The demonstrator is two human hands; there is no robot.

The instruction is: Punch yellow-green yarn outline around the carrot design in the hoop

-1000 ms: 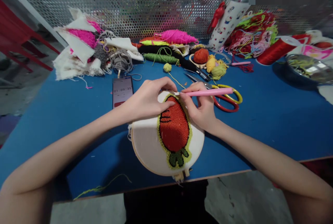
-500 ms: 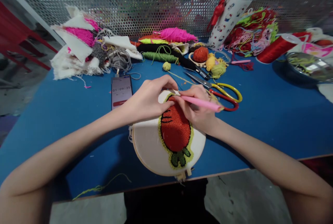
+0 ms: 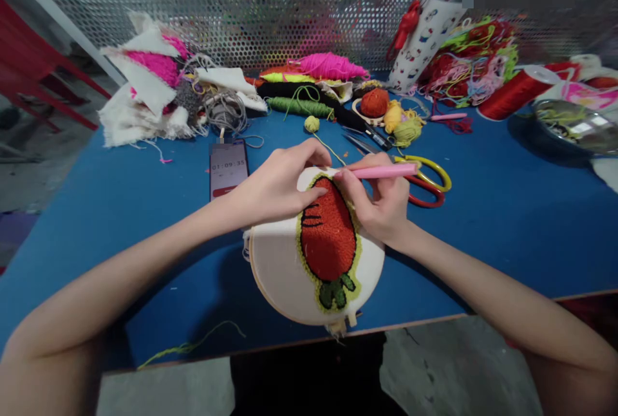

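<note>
1. At a blue worktable, a person steadies a round embroidery hoop near the front edge. In it, white cloth bears a red-orange carrot outlined in black and edged in yellow-green, its dark green leaves pointing toward the person.

2. The left hand clasps the hoop's far side, thumb laid on the carrot's upper left, fingers curled at the edge.

3. The right hand pinches a pink punch needle between thumb and fingers, close to its working end. The tip, near the far end of the carrot, is masked by the fingers; whether it pierces the fabric cannot be told.

4. A yellow-green yarn strand trails from a small yarn ball toward the gap between the hands.

5. Scissors with yellow and red handles lie just beyond the right hand. A phone reading 01:09:35 rests beside the left wrist, partly hidden by it.

6. Across the back, a hot-pink skein, a green skein and an orange yarn ball lie before a perforated metal panel. Farther right are a patterned white tumbler and a red thread spool.
</note>
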